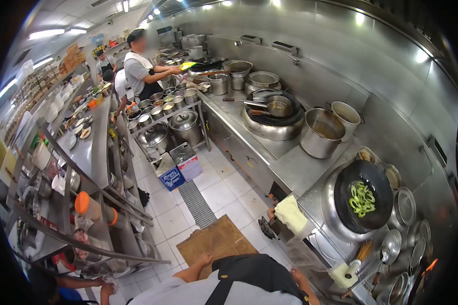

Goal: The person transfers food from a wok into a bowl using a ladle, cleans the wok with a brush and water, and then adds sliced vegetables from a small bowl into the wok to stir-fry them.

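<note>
Wok (364, 201) with green pepper strips (362, 199) lies at two o'clock from my right hand (296, 277), nearer than left hand (204, 260); both empty, openness unclear.

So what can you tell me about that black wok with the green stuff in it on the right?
The black wok is a round, deep, dark pan, seemingly metal, sitting in a shiny steel ring on the cooking range at the right. A small heap of pale green sliced vegetable pieces lies near its middle; the rest of the bowl is bare and dark. It tilts slightly toward the camera. No hand touches it. Small metal bowls crowd its far side, and a ladle rests just below it.
</note>
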Available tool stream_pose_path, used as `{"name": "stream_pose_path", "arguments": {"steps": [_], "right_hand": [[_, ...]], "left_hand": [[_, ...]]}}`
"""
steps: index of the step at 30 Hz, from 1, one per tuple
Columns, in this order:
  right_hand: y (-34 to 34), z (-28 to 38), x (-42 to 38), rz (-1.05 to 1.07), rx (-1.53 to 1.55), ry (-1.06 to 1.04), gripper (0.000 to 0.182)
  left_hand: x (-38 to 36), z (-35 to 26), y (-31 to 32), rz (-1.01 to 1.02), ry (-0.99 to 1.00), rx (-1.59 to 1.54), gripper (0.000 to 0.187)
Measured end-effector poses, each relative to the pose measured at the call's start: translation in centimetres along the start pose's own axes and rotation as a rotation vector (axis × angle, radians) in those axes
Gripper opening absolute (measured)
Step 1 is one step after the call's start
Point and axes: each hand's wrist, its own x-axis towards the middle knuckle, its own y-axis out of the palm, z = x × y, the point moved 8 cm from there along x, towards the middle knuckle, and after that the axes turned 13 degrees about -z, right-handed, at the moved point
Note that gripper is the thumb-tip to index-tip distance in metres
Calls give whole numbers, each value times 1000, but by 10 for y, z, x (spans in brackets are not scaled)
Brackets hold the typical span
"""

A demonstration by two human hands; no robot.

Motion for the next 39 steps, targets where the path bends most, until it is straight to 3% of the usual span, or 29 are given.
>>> {"name": "stream_pose_path", "arguments": {"steps": [1, 2, 3, 5, 8, 12, 14, 16, 17, 18, 19, 20, 22, 24, 25, 27, 28, 30, 32, 34, 37, 39], "right_hand": [[3, -6, -2, 12, 183, 177, 51], [3, -2, -4, 14, 185, 180, 51], [8, 6, -5, 62, 249, 183, 53], [9, 8, -7, 103, 318, 191, 55], [22, -12, -15, 188, 215, 180, 54], [33, -71, -19, 229, 201, 105, 45], [45, -102, -35, 207, 204, 94, 41], [53, -128, -50, 216, -229, -71, 36], [99, -220, 4, 22, 140, 83, 31], [90, -247, -16, -43, 186, 152, 39], [103, -267, -28, -71, 304, 440, 40], [86, -222, -63, -40, 216, 473, 40], [52, -121, -141, -19, 158, 531, 41], [38, -80, -166, -94, 230, 466, 43], [57, -98, -148, -92, 124, 355, 45], [102, -154, -103, -117, -103, 137, 48], [100, -152, -106, -125, -95, 140, 48], [93, -145, -130, -172, 256, 442, 51], [75, -128, -134, -161, 284, 470, 51], [72, -120, -133, -140, 306, 500, 51], [62, -122, -100, -217, 132, 402, 48], [55, -113, -90, -307, -192, 163, 46]], "left_hand": [[-8, -2, 4, 24, 97, 90, 45], [-12, -6, 7, 48, 195, 180, 45], [-13, -4, 6, 49, 194, 182, 45], [-13, 8, 24, 278, 122, 205, 46], [9, 15, 33, 333, 1, 245, 48], [27, -28, 9, 261, 153, 493, 45], [60, -16, 25, 112, 49, 34, 34], [54, -52, 26, 220, 171, -22, 28], [51, -76, 17, 256, 208, -135, 22], [47, -88, 17, 333, 222, -144, 19], [46, -97, 25, 400, 223, -159, 16], [49, -104, 40, 473, 269, -115, 16], [56, -84, 59, 593, 117, -141, 16], [86, -57, 92, 636, 297, -59, 18], [90, -58, 100, 650, 388, -23, 18], [78, -101, 72, 605, 387, 61, 20], [59, -145, 47, 583, 385, 103, 21], [77, -148, 66, 636, 437, 18, 21], [86, -160, 73, 692, 485, -63, 21], [77, -172, 70, 696, 356, 5, 20], [66, -187, 66, 677, 369, -74, 19], [72, -169, 83, 733, 356, -140, 19]]}}
